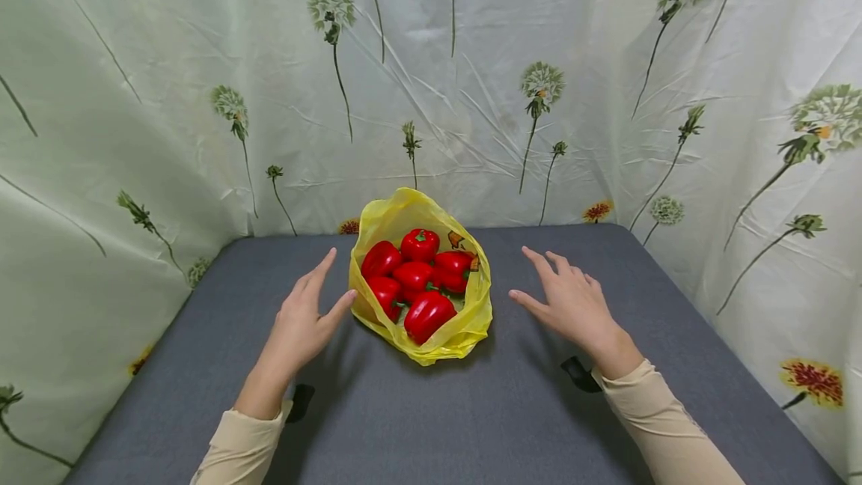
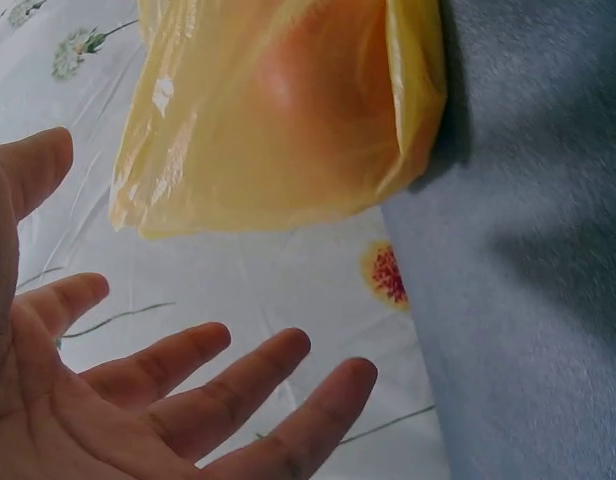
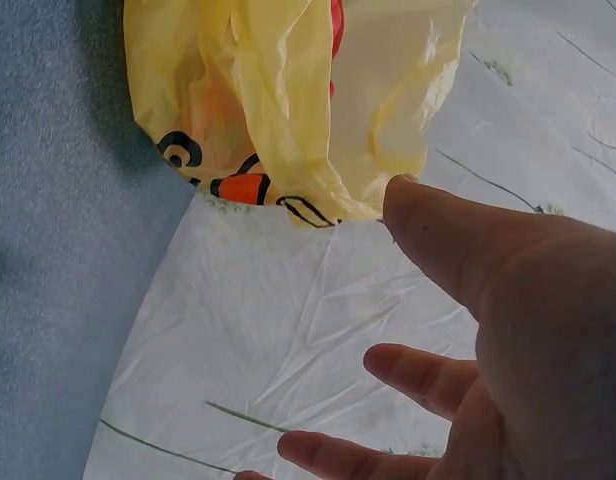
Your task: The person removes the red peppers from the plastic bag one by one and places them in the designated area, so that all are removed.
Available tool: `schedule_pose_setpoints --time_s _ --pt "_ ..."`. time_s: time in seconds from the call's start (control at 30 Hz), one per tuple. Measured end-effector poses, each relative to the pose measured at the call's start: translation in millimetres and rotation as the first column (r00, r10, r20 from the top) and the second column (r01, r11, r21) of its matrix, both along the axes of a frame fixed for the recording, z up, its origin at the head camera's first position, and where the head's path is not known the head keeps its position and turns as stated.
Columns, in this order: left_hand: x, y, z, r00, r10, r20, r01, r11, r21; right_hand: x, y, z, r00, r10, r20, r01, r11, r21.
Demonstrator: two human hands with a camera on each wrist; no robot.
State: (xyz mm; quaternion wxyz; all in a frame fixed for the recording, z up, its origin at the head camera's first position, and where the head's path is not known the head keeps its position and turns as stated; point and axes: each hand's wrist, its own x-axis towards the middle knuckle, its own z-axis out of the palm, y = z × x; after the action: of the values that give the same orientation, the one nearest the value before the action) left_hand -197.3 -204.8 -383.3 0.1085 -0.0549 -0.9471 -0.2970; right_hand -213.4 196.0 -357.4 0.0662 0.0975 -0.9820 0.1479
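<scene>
A yellow plastic bag (image 1: pixel 477 320) stands with its mouth wide open on the grey table. Inside it lie several red bell peppers (image 1: pixel 429 316), their glossy skins and green stems showing. To the left of the bag, my left hand (image 1: pixel 301 324) hovers with fingers spread and thumb toward the bag's rim, holding nothing. My right hand (image 1: pixel 575 305) is raised on the other side, fingers apart and likewise holding nothing. In the left wrist view, one pepper shows dimly through the thin yellow bag (image 2: pixel 228 150). The right wrist view shows black and orange print on the bag (image 3: pixel 278 100).
The grey cloth-covered table (image 1: pixel 417 425) has rounded far corners. A pale curtain (image 1: pixel 458 96) printed with dandelions and small flowers hangs close behind it and along both sides. The bag sits near the table's far edge.
</scene>
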Motion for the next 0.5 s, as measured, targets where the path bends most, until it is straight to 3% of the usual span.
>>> schedule_pose_setpoints --time_s 0.27,0.5 --pt "-10.4 2.0 1.6 0.996 -0.093 0.000 0.093 0.995 0.048 0.9 -8 -2.0 0.997 0.055 -0.050 -0.057 0.998 -0.039" --pt "-20.5 6.3 -2.2 0.988 -0.156 -0.010 0.156 0.986 0.060 1.8 -16 -2.2 0.996 0.087 -0.030 -0.089 0.993 -0.081"
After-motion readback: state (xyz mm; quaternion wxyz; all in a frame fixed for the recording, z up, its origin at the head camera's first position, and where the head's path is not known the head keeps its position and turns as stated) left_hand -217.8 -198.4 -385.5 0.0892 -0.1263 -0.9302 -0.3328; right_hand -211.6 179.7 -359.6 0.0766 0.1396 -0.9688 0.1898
